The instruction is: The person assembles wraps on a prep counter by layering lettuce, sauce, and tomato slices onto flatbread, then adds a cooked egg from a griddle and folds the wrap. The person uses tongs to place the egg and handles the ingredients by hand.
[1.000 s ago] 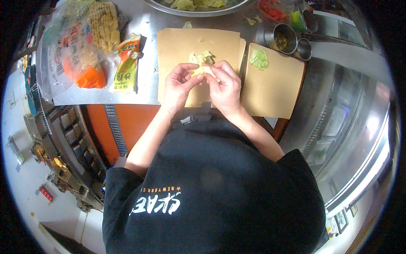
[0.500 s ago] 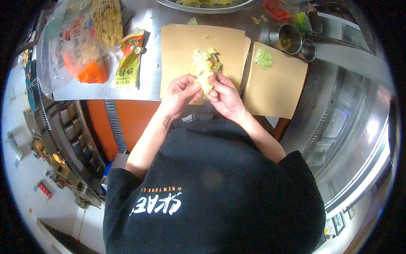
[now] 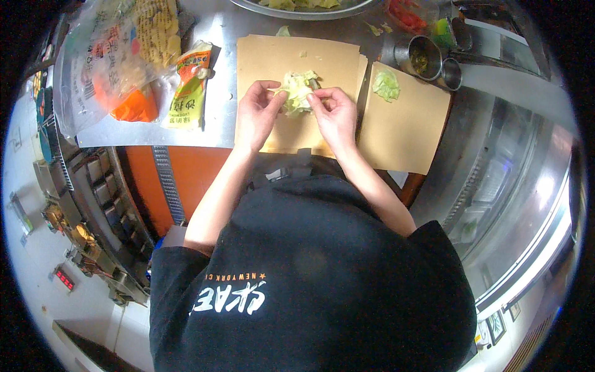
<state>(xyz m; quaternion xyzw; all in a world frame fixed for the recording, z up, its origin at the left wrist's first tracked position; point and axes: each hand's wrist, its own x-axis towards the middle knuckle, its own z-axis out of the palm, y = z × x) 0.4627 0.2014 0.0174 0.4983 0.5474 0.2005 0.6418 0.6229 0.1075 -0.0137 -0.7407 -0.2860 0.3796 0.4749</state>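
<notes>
Over a stack of brown paper sheets (image 3: 266,56), a pale green lettuce leaf (image 3: 299,87) is folded over on itself. My left hand (image 3: 259,111) pinches its left side between thumb and fingers. On the opposite side, my right hand (image 3: 336,115) pinches the near right part of the leaf, thumb on top. What lies inside the folded leaf is mostly hidden. A separate lettuce piece (image 3: 387,85) rests on another brown paper stack (image 3: 403,133) to the right.
To the left lie a green and orange sauce pouch (image 3: 189,93) and clear printed plastic bags (image 3: 77,74). A metal bowl (image 3: 254,7) of leaves stands at the far edge. Two metal cups (image 3: 423,56) and red pieces in plastic (image 3: 406,15) sit far right.
Both hands have moved forward, away from my body, with the near part of the lettuce leaf. It is now folded over, and the red filling seen before is covered.
</notes>
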